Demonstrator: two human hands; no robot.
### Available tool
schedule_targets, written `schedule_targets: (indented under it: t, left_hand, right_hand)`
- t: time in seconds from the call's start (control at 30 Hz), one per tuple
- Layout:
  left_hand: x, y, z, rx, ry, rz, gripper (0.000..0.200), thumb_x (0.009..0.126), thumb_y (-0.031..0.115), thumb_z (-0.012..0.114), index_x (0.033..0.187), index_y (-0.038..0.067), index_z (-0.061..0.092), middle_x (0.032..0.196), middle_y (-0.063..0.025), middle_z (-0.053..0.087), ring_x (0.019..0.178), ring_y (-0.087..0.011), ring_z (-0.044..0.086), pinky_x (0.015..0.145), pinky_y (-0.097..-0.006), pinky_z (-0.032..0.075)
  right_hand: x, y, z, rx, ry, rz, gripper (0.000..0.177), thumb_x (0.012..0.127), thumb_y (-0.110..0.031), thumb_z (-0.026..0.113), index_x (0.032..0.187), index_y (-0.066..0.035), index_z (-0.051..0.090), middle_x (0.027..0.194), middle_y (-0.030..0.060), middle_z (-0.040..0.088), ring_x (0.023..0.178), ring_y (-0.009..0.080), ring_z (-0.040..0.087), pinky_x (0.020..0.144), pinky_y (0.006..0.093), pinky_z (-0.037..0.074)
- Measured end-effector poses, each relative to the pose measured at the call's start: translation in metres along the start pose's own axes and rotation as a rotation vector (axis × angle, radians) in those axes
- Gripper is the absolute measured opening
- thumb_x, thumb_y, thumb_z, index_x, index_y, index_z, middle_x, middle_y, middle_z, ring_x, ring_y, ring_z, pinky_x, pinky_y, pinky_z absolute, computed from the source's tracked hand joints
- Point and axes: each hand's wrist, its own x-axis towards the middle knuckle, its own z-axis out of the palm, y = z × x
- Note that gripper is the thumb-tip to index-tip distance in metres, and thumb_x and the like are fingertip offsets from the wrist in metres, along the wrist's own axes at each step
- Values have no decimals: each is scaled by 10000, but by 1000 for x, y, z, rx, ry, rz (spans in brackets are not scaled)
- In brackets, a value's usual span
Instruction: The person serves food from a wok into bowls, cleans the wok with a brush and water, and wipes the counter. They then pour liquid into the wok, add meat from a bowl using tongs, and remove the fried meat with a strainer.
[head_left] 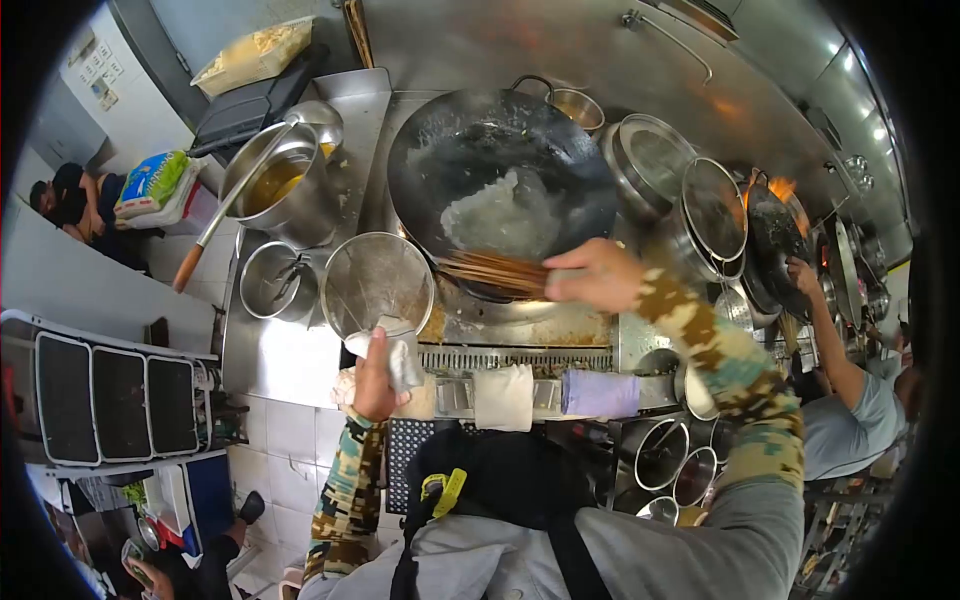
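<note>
A large black wok (440, 150) sits in the centre, with a pool of cloudy liquid (505, 215) in its bottom. My right hand (600, 277) is closed round a bundle of thin wooden sticks (495, 273), which lies across the wok's near rim. Lower left, my left hand (375, 385) is closed on a white cloth (403, 362), beside the near edge of a round mesh strainer (378, 285). A folded white cloth (503, 397) and a purple cloth (600, 393) hang on the stove's front rail.
Left of the wok stand a deep pot of yellow liquid (275, 185) with a ladle and a smaller metal pot (275, 280). Strainers (715, 210) and pots are at the right. A co-worker's arm (835, 340) reaches to another wok near flames. Other people are at the left.
</note>
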Motion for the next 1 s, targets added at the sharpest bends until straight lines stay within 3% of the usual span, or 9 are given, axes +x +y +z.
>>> schedule_targets:
  t: [0.07,0.2,0.27,0.37,0.47,0.6,0.73,0.9,1.0]
  left_hand:
    - [9,-32,-27,374,-93,391,1102,674,540,750,1424,-110,270,1376,-262,455,1248,-385,483,1070,-430,356]
    - [36,-8,40,-448,-133,8,423,1002,378,467,1177,12,584,987,-51,640,817,-137,601,689,-297,488]
    - [53,-12,78,-502,-14,32,386,993,421,477,999,62,620,828,7,610,683,-94,556,582,-261,444]
    - [53,19,113,-436,-133,-51,385,973,429,522,749,130,614,595,57,523,499,-54,446,433,-270,296]
    - [49,43,139,-53,67,-156,274,887,268,684,688,127,559,620,54,517,533,-47,400,465,-277,283]
    - [89,-22,154,-256,184,62,79,780,82,624,738,27,584,702,-3,568,613,-117,472,530,-335,385]
    - [97,-11,115,-223,152,112,142,774,111,604,798,-24,566,695,-75,584,635,-177,556,591,-350,452]
    - [101,20,87,-42,159,106,177,788,154,595,780,-20,561,657,-67,565,576,-165,537,521,-338,428]
    - [97,18,85,-69,137,139,181,776,162,591,743,-13,560,629,-47,546,558,-148,515,505,-328,411]
  right_hand:
    - [-18,-2,-52,-192,-9,11,492,797,-362,716,1119,8,673,944,167,718,900,237,689,835,320,517]
    - [-17,-56,-100,-378,246,87,449,802,-322,708,1095,17,679,928,176,715,800,246,697,759,323,527]
    - [5,-55,-78,-173,392,-172,453,810,-330,704,1110,8,674,944,187,711,801,249,699,762,327,526]
    - [21,-54,-26,-41,128,-11,460,816,-344,701,1120,0,669,975,195,705,854,262,697,803,340,521]
    - [-4,-13,-26,-246,-52,-17,443,794,-342,707,1089,-12,686,925,209,695,842,299,697,788,370,527]
    - [-11,37,-77,-610,252,50,443,778,-336,704,1085,-17,686,936,228,683,877,348,677,793,383,528]
    - [-1,2,-38,-409,266,-191,480,794,-367,699,1140,-35,669,984,225,678,929,375,657,848,402,514]
    - [69,53,-54,-717,-38,142,344,815,-323,646,1061,-92,708,904,196,695,882,358,675,806,437,542]
    - [131,98,-54,-862,500,219,264,848,-294,586,1030,-121,671,814,162,682,797,364,669,672,492,542]
